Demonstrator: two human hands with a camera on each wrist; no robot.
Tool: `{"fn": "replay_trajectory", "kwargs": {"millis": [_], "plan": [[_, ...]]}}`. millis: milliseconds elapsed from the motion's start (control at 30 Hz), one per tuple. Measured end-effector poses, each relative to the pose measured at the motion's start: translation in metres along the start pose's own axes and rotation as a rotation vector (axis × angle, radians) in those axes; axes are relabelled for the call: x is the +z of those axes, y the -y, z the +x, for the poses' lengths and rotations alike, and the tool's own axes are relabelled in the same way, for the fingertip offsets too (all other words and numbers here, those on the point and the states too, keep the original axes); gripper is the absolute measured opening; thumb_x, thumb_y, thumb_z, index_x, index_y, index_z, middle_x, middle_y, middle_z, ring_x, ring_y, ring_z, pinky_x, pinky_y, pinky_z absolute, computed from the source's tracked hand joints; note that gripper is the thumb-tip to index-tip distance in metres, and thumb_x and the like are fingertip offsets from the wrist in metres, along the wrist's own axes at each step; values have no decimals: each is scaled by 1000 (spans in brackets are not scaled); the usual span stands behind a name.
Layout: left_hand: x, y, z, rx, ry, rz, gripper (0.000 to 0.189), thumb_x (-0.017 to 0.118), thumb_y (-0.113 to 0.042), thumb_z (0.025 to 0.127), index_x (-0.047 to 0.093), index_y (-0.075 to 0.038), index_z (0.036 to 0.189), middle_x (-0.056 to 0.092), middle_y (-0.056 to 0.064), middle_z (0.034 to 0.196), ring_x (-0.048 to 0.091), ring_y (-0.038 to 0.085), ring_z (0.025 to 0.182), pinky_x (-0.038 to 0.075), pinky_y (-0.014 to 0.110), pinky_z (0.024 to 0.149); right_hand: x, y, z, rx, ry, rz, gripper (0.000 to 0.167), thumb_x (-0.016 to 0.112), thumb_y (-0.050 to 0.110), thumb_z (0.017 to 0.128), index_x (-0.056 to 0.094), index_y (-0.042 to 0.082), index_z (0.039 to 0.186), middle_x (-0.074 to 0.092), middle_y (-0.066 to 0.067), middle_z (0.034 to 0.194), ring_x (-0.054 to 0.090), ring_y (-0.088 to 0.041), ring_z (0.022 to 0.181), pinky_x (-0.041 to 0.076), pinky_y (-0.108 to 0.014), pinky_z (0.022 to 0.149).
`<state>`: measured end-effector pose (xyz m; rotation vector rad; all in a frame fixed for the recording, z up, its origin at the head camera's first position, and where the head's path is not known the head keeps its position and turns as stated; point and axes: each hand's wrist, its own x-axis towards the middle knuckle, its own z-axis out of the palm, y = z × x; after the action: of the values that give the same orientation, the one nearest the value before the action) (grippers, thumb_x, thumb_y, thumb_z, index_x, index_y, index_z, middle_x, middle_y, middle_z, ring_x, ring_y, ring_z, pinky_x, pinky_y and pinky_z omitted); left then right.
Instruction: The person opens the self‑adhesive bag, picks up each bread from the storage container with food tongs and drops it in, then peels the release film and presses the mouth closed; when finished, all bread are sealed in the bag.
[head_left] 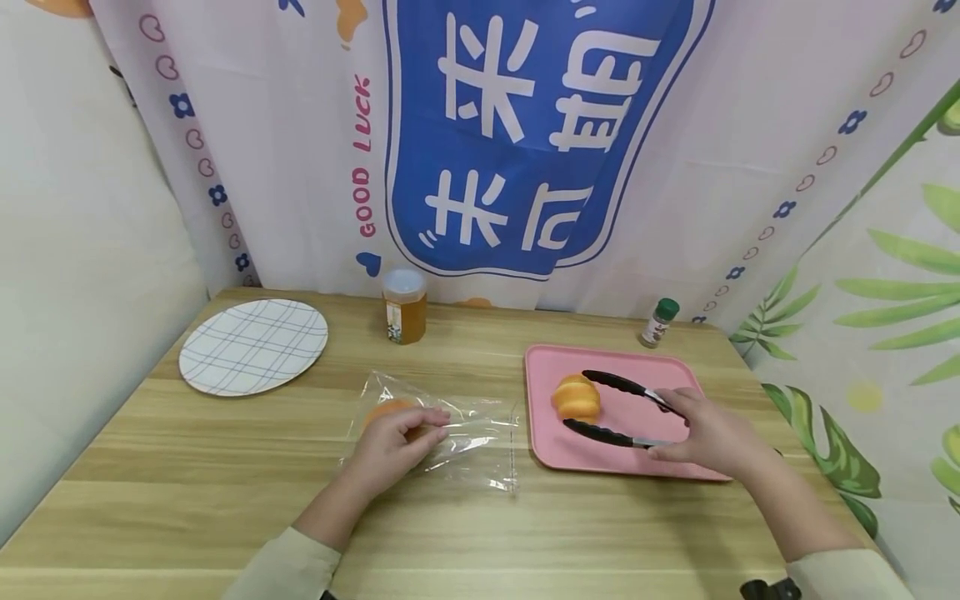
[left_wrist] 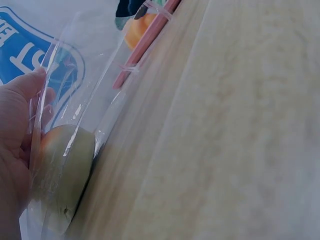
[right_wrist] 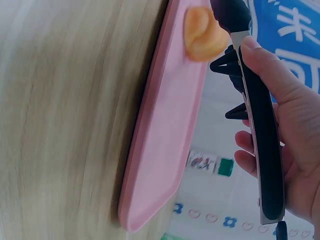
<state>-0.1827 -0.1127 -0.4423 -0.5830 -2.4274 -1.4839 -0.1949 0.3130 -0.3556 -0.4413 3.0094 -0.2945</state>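
Note:
My left hand [head_left: 397, 446] pinches the upper film of a clear plastic bag [head_left: 472, 446] on the table. Inside the bag lies a round bread bun [left_wrist: 65, 165], partly hidden by the hand in the head view. My right hand [head_left: 712, 433] grips a pair of black-tipped tongs [right_wrist: 260, 135], thumb on one arm and fingers on the other. The tongs' arms are spread, their tips on either side of a golden bread roll [head_left: 576, 400]. That roll rests on the left part of a pink tray [head_left: 622, 367].
A checked white plate [head_left: 255, 346] lies at the back left. A jar of amber contents [head_left: 406, 308] stands at the back middle. Behind the tray is a small green-capped shaker [head_left: 660, 322]. Printed curtains [head_left: 315, 167] hang along the table's back edge.

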Motion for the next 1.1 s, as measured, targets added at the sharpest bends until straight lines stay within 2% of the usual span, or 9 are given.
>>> {"fn": "replay_trajectory", "kwargs": {"millis": [233, 533, 867, 1100], "plan": [[0, -1, 0, -5, 6, -11, 14, 75, -8, 85, 75, -5, 98, 76, 4, 102, 70, 24, 105, 57, 30, 93, 3, -11, 9, 10, 26, 2, 93, 81, 54, 72, 48, -2, 139, 56, -23, 130, 60, -40, 112, 52, -59, 90], [-1, 0, -1, 6, 12, -3, 14, 75, -9, 85, 75, -7, 98, 76, 3, 104, 70, 23, 105, 57, 31, 93, 5, -11, 14, 34, 72, 17, 92, 79, 55, 74, 49, -2, 139, 55, -27, 134, 57, -44, 117, 50, -61, 93], [-1, 0, 0, -34, 24, -16, 13, 74, -11, 86, 75, -6, 99, 76, 4, 105, 69, 24, 108, 56, 32, 95, 8, -12, 12, 28, 18, 22, 87, 80, 53, 74, 54, -2, 135, 62, -22, 124, 62, -38, 109, 52, -57, 91], [-1, 0, -1, -23, 23, -13, 13, 74, -10, 86, 75, -6, 98, 76, 4, 106, 69, 24, 108, 56, 33, 96, 7, -9, 4, -3, -27, 58, 83, 83, 49, 72, 57, -1, 132, 65, -16, 117, 63, -30, 101, 54, -53, 85]]}}
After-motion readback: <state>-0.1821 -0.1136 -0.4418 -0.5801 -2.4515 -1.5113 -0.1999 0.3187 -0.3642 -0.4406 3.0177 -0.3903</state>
